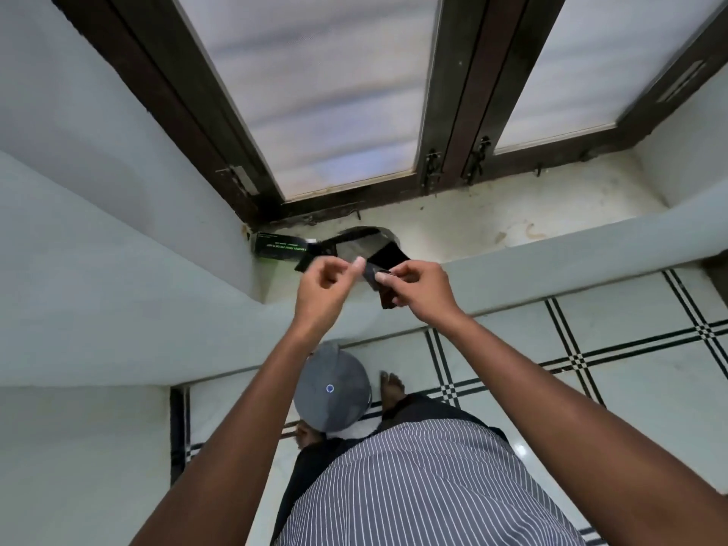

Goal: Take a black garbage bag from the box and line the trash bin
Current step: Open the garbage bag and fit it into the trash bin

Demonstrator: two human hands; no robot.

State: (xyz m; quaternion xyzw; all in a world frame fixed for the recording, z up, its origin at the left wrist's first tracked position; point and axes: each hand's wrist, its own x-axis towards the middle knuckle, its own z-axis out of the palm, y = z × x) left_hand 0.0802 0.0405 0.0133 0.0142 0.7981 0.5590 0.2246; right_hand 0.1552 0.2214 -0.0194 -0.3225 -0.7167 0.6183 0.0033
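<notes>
On the tiled floor [630, 388] closest to me, just beside my bare feet, stood the trash bin [333, 388], its grey domed lid shut and no liner showing at its rim; I judged it waited there so the bag could go straight down into it. Above it, over the window ledge [512, 222], I held both hands close together at chest height, I judge to work the bag free. My right hand [417, 293] pinched a folded black garbage bag [388, 266] between thumb and fingertips, the dark flat wad hanging just below the fingers. My left hand [323, 285] had its fingers loosely curled, thumb and forefinger pressed together at the bag's near edge; whether they had caught the film I could not tell. The bag looked thin, glossy and tightly pleated, a strip of it trailing back in a loop to the box. That black box [279, 250] with green print lay on its side in the ledge's left corner, against the wall, below the dark-framed window [342, 92].
</notes>
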